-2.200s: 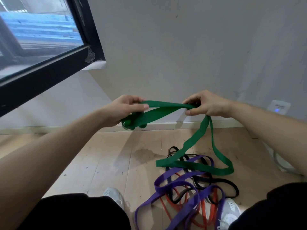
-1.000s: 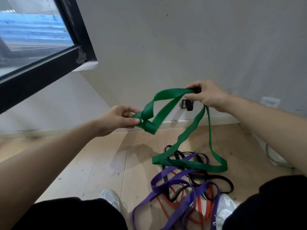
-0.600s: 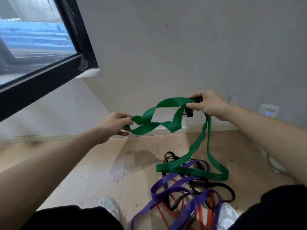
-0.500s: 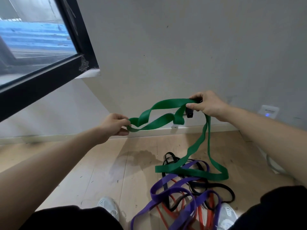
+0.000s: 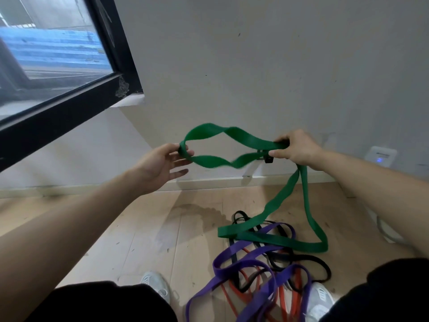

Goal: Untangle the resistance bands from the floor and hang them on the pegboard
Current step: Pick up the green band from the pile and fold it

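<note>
A green resistance band (image 5: 243, 138) stretches as an open, twisted loop between my two hands at chest height. My left hand (image 5: 160, 167) pinches its left end between thumb and forefinger, the other fingers straight. My right hand (image 5: 296, 151) grips the band's right part in a curled fist. From there the band hangs down, and its lower loop lies on the tangled pile on the floor. That pile holds a purple band (image 5: 243, 267), a black band (image 5: 321, 266) and a red band (image 5: 234, 297). No pegboard is in view.
A black-framed window (image 5: 69, 105) fills the upper left. Ahead is a grey wall with a white skirting board (image 5: 220, 181) and a white box with a blue light (image 5: 380, 156). My white shoes (image 5: 157, 285) stand beside the pile on the wooden floor.
My left hand has drawn the band's end up and to the left, and the folded, twisted part has opened into a wide loop. My right hand holds on in nearly the same place.
</note>
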{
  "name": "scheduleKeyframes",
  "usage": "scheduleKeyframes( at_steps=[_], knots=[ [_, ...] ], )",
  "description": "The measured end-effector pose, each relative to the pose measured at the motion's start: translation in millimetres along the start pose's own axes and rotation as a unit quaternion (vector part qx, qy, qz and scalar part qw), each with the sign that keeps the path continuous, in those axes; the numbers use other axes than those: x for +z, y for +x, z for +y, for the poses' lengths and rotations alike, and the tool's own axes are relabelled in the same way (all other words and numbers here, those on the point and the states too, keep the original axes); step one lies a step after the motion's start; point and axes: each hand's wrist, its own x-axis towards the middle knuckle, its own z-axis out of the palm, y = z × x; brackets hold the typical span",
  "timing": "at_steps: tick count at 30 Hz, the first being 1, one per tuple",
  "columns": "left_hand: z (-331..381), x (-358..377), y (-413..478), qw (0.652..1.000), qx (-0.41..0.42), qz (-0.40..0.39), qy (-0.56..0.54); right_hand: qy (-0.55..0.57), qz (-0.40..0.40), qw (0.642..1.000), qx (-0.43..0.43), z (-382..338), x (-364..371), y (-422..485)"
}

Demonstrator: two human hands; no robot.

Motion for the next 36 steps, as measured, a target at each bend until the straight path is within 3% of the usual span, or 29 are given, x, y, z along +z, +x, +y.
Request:
scheduleKeyframes(
  at_steps=[3,6,12,22,26,29,33,36],
  knots=[
    [1,-2,-2,1.000,-0.009,-0.007,-0.001,0.012,0.020,1.000,-0.002,1,-1,2],
    [-5,-2,1,0.997,0.022,0.049,0.061,0.044,0.007,0.999,-0.006,1,0,1],
    [-7,-2,2,0.989,0.045,0.127,0.057,0.048,0.021,0.998,-0.020,-6,1,-1],
    [-7,14,0,0.997,-0.011,0.034,0.066,0.044,-0.032,0.997,-0.049,-13,14,-2],
    [-4,17,0,0.999,0.003,-0.015,0.038,0.063,-0.002,0.997,-0.041,-13,14,0],
    [0,13,2,0.996,0.025,0.006,0.090,0.049,0.006,0.998,-0.026,-10,11,0],
    [-3,10,-2,0.989,-0.034,0.030,0.141,0.034,0.001,0.999,-0.027,-9,12,-2],
    [-5,8,-6,0.972,-0.033,0.059,0.223,0.040,0.012,0.999,-0.034,-13,11,-4]
  ],
)
